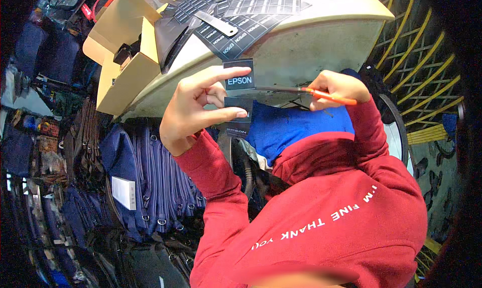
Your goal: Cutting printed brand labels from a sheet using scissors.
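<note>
My left hand (pixel 188 104) is raised left of centre, holding a strip of black labels (pixel 240 86) with light printing. Its index finger lies along the upper label and its thumb presses a lower one; the other fingers curl behind. My right hand (pixel 340 87) grips orange-handled scissors (pixel 329 96), the fingers partly hiding the handle. Their thin blade points left, its tip close to the right edge of the upper label. Blue cloth (pixel 301 125) covers my lap below both hands.
A pale table (pixel 346 9) curves across the far side. On it lie black printed label sheets (pixel 261 24), a metal ruler (pixel 216 23) and an open cardboard box (pixel 103 79). Dark blue zippered bags (pixel 155 172) with metal rings are piled at left, a small white box (pixel 123 192) against them.
</note>
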### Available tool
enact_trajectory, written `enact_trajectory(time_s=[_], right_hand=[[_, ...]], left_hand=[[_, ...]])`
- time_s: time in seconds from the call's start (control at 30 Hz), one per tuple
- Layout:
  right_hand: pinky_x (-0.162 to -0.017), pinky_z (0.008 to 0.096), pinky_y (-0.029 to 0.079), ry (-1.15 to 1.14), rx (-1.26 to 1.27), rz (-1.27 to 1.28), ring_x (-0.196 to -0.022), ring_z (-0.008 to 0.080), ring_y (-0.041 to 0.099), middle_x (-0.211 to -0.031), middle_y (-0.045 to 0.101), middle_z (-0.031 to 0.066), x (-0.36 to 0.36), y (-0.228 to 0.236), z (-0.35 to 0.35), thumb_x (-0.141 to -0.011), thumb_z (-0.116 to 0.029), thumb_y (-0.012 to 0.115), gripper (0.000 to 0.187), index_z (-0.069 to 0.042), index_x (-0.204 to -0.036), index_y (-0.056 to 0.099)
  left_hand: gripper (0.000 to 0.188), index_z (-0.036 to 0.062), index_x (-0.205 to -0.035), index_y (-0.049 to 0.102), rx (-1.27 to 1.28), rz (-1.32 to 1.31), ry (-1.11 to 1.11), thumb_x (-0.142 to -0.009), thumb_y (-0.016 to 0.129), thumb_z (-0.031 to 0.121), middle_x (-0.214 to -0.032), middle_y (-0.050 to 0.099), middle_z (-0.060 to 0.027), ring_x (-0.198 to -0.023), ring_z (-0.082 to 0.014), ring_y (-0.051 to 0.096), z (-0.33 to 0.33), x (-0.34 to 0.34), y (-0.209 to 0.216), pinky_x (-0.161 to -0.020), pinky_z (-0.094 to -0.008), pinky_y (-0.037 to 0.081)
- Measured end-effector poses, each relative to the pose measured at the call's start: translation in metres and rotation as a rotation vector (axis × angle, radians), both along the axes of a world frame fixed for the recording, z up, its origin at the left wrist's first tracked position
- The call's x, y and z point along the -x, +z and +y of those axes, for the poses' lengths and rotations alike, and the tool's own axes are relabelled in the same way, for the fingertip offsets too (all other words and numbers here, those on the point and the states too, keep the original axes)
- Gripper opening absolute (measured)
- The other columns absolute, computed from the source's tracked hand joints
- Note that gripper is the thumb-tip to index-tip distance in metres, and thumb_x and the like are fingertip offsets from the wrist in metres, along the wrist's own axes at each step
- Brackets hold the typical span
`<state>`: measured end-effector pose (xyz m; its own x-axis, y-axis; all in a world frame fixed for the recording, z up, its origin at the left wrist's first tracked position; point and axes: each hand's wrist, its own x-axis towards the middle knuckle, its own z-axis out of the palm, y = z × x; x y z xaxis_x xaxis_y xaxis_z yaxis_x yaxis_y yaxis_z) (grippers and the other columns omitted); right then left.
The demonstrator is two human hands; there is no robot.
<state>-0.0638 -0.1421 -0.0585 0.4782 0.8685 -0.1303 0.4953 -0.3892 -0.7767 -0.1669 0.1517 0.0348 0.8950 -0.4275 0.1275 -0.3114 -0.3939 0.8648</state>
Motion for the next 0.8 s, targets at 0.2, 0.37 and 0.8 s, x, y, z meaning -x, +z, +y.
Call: enact_trajectory(time_s=[0.2,0.37,0.8], right_hand=[[-0.04,0.0213,0.023,-0.504,-0.505,0.165,-0.046,0.0015,0.031,-0.055,0.039,-0.008,-0.005,-0.023,0.021,-0.086,-0.033,0.061,0.031,-0.009,-0.07,0.052],[-0.037,0.0183,0.027,-0.331,-0.987,0.496,-0.043,0.001,0.038,-0.06,0.049,-0.0043,0.019,-0.003,0.054,-0.086,-0.028,0.06,0.025,-0.003,-0.085,0.057],[-0.06,0.0225,0.041,-0.321,-0.951,0.187,-0.066,0.0053,0.049,-0.069,0.055,-0.0021,0.012,0.018,0.074,-0.079,-0.011,0.062,0.011,-0.002,-0.075,0.058]], left_hand=[[0.062,0.0027,-0.119,0.057,-0.021,0.01,0.011,-0.061,0.079,-0.001,-0.081,0.047,0.0035,-0.063,-0.0004,0.04,-0.007,-0.003,-0.005,-0.054,-0.0138,0.035],[0.058,0.0069,-0.117,0.06,-0.123,-0.015,-0.079,-0.063,0.08,0.003,-0.079,0.046,0.0039,-0.065,-0.0017,0.041,-0.014,-0.008,-0.004,-0.057,-0.0145,0.039],[0.053,0.0054,-0.112,0.062,-0.062,0.024,-0.07,-0.063,0.079,0.001,-0.085,0.051,0.0032,-0.067,-0.0021,0.043,-0.021,-0.016,-0.014,-0.06,-0.0152,0.041]])
